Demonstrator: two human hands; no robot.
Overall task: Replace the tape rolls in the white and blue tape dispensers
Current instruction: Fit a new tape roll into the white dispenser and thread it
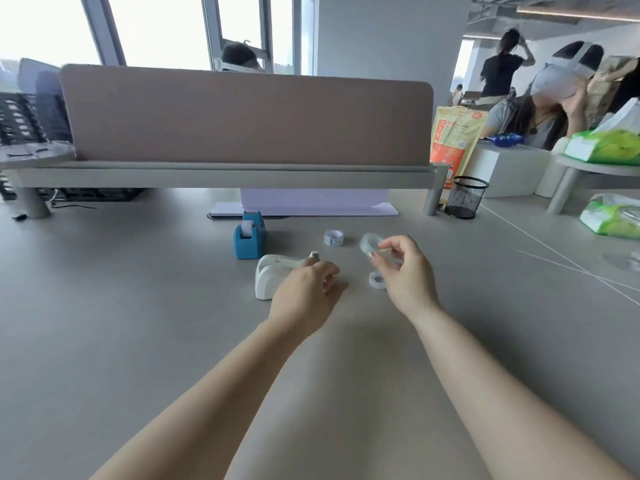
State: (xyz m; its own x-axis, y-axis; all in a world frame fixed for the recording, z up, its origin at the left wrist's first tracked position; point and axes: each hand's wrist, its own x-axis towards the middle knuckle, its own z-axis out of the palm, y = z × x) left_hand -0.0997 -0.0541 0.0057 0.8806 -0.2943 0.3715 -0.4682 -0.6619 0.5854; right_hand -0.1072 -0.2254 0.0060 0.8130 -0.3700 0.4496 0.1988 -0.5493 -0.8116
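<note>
Desk: grey desk point(104, 323) ran up to a pink divider panel point(242, 116).
Dispensers: white dispenser point(272, 277) sat mid-desk, with the blue dispenser point(248, 239) at its 11 o'clock.
Left hand: left hand point(304, 294) curled against the white dispenser's 3 o'clock end; its grip could not be told.
Right hand: right hand point(405, 275) pinched a clear tape roll point(367, 243) at the white dispenser's 2 o'clock.
Spare roll: white tape roll point(376, 280) lay on the desk beneath that hand.

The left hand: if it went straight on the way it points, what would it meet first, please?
Probably the cutter end of the white dispenser, just beyond the left hand; depth is unclear.
</note>
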